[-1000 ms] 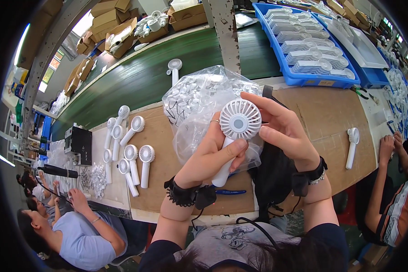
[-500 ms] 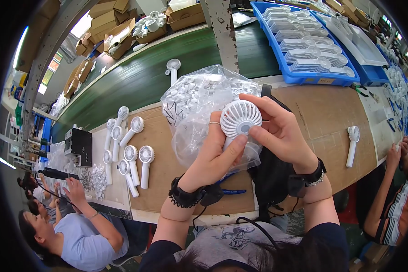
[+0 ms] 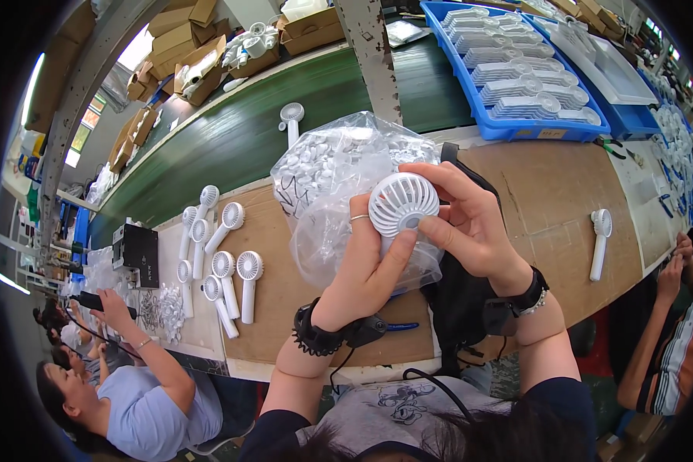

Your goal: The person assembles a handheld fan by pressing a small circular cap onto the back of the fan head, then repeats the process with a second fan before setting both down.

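A white handheld fan (image 3: 403, 202) with a round slatted grille is held up before me in both hands. My left hand (image 3: 371, 266) grips its lower left side, thumb along the handle just below the grille; the handle is mostly hidden by the fingers. My right hand (image 3: 466, 223) has its thumb pressed near the fan's hub and its fingers around the upper right edge. Behind the fan lies a clear plastic bag (image 3: 323, 165) full of small white parts.
Several white fans (image 3: 223, 266) lie to the left on the cardboard-covered table (image 3: 547, 185), and one fan (image 3: 601, 239) lies at the right. Beyond are a green conveyor belt (image 3: 208, 146) and a blue crate (image 3: 543, 135) of white casings. A dark bag (image 3: 470, 308) sits below my right hand; co-workers sit either side.
Both hands have shifted slightly left and down with the fan. The left co-worker's hand with a black tool has moved a little.
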Action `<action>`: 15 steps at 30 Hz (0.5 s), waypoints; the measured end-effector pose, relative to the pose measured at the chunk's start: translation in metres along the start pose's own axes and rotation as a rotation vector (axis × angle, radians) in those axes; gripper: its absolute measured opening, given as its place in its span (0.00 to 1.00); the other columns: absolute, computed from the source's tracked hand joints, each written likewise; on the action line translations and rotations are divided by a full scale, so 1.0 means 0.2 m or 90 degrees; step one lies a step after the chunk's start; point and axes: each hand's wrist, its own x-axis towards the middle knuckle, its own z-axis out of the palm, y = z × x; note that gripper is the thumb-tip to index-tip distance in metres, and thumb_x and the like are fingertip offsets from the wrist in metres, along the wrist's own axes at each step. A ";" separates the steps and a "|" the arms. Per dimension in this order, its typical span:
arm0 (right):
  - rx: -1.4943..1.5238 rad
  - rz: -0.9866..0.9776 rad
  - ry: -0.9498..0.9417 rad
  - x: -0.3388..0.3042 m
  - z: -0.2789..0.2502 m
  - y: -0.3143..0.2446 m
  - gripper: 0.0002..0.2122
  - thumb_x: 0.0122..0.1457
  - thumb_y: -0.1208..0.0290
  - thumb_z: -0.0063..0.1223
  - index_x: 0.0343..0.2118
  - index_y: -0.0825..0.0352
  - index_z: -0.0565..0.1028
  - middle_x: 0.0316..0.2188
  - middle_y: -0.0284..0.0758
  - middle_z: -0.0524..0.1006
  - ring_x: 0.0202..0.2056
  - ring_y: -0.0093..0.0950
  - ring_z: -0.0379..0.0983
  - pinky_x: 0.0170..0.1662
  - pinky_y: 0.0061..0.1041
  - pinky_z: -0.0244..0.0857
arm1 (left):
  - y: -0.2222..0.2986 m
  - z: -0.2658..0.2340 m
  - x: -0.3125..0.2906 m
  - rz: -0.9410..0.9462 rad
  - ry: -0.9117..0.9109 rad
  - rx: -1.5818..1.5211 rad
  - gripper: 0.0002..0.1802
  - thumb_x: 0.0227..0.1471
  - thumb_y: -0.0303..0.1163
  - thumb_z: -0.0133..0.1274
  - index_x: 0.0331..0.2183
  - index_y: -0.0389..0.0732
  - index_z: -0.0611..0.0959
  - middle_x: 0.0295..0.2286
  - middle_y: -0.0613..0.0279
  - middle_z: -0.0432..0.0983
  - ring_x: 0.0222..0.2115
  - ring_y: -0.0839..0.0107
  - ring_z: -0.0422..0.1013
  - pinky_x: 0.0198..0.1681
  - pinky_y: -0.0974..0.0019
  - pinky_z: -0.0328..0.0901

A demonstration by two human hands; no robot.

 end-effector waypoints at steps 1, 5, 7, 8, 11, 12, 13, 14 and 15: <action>0.000 -0.001 0.000 0.00 0.00 0.00 0.21 0.50 0.78 0.49 0.50 0.67 0.63 0.39 0.33 0.66 0.42 0.21 0.65 0.40 0.20 0.65 | 0.01 0.00 0.00 0.001 0.000 0.000 0.21 0.53 0.28 0.43 0.46 0.35 0.55 0.39 0.58 0.61 0.37 0.76 0.60 0.42 0.72 0.57; 0.015 0.003 0.001 0.01 0.01 0.01 0.22 0.50 0.77 0.50 0.50 0.67 0.63 0.40 0.33 0.66 0.42 0.21 0.64 0.42 0.21 0.64 | 0.03 0.01 -0.01 -0.029 -0.002 -0.097 0.19 0.52 0.27 0.43 0.44 0.37 0.56 0.36 0.61 0.62 0.30 0.81 0.62 0.32 0.77 0.60; 0.050 0.012 0.003 0.00 0.03 0.01 0.23 0.50 0.79 0.48 0.51 0.71 0.61 0.42 0.34 0.64 0.45 0.23 0.63 0.47 0.22 0.60 | 0.02 0.02 -0.01 0.006 0.012 -0.127 0.18 0.52 0.27 0.44 0.44 0.38 0.57 0.35 0.63 0.62 0.26 0.84 0.61 0.27 0.79 0.59; 0.068 0.017 0.003 0.00 0.04 0.01 0.23 0.50 0.80 0.47 0.51 0.73 0.59 0.43 0.35 0.64 0.46 0.23 0.62 0.49 0.23 0.57 | 0.01 0.02 -0.01 0.023 0.019 -0.143 0.18 0.52 0.27 0.44 0.43 0.39 0.57 0.34 0.64 0.62 0.25 0.85 0.61 0.25 0.80 0.59; -0.040 -0.004 -0.013 -0.03 0.04 0.01 0.23 0.50 0.81 0.47 0.51 0.73 0.59 0.46 0.36 0.63 0.48 0.24 0.61 0.51 0.23 0.56 | 0.02 0.02 0.00 0.053 0.030 -0.172 0.21 0.50 0.31 0.48 0.43 0.38 0.57 0.34 0.63 0.63 0.28 0.83 0.62 0.28 0.79 0.60; -0.092 -0.015 -0.019 -0.04 0.04 0.01 0.22 0.50 0.81 0.47 0.50 0.73 0.59 0.47 0.37 0.62 0.49 0.24 0.60 0.51 0.24 0.55 | 0.02 0.02 0.00 0.067 0.035 -0.187 0.23 0.50 0.33 0.49 0.43 0.38 0.57 0.34 0.63 0.63 0.29 0.82 0.63 0.30 0.78 0.60; -0.095 -0.016 -0.018 -0.04 0.04 0.01 0.22 0.50 0.81 0.47 0.50 0.73 0.59 0.47 0.37 0.62 0.49 0.24 0.60 0.51 0.24 0.55 | 0.01 0.03 0.00 0.069 0.034 -0.188 0.23 0.50 0.33 0.49 0.43 0.38 0.57 0.34 0.63 0.63 0.29 0.82 0.63 0.30 0.78 0.60; -0.110 -0.035 -0.020 -0.05 0.05 0.01 0.22 0.50 0.81 0.47 0.50 0.73 0.58 0.48 0.37 0.62 0.49 0.25 0.60 0.51 0.24 0.54 | -0.01 0.02 0.00 0.081 0.034 -0.181 0.25 0.48 0.35 0.51 0.43 0.38 0.58 0.34 0.63 0.64 0.31 0.82 0.63 0.32 0.77 0.61; -0.126 -0.053 -0.021 -0.05 0.06 0.01 0.23 0.51 0.81 0.46 0.51 0.73 0.58 0.48 0.38 0.61 0.50 0.25 0.59 0.52 0.25 0.54 | -0.03 0.02 -0.01 0.092 0.035 -0.174 0.27 0.47 0.37 0.53 0.43 0.38 0.58 0.35 0.62 0.64 0.32 0.81 0.63 0.33 0.76 0.61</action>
